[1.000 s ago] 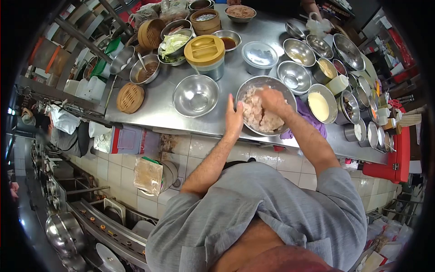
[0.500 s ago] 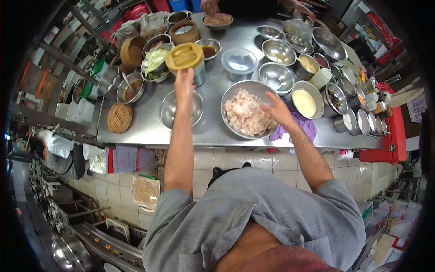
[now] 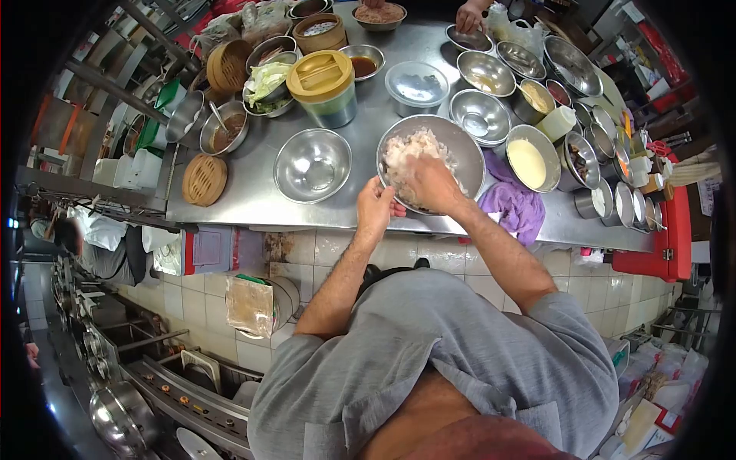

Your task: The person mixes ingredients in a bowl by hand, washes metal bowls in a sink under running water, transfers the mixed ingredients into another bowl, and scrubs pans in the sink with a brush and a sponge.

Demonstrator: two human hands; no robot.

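A large metal mixing bowl (image 3: pixel 472 162) with a pale, chunky minced mixture (image 3: pixel 410 147) stands near the table's front edge. My left hand (image 3: pixel 375 207) grips the near left rim, thumb on top and fingers below. Inside the bowl, my right hand (image 3: pixel 433 185) is pushed into the mixture; its fingers are blurred and partly hidden. To the left sits an empty metal bowl (image 3: pixel 313 166). Behind that stands a round container with a yellow lid (image 3: pixel 320 75). A purple cloth (image 3: pixel 512 205) lies right of the mixing bowl.
A clear-lidded tub (image 3: pixel 417 86) and a metal bowl (image 3: pixel 480 116) stand behind. At right are a pot of pale yellow liquid (image 3: pixel 527 164) and several small containers. A bamboo lid (image 3: pixel 204 181) lies at left. Another person's hands (image 3: pixel 469 17) work over bowls across the table.
My left hand has come from the yellow-lidded container to the mixing bowl's rim. My right hand has moved left and down into the mixture. The other person's hand now touches a metal bowl.
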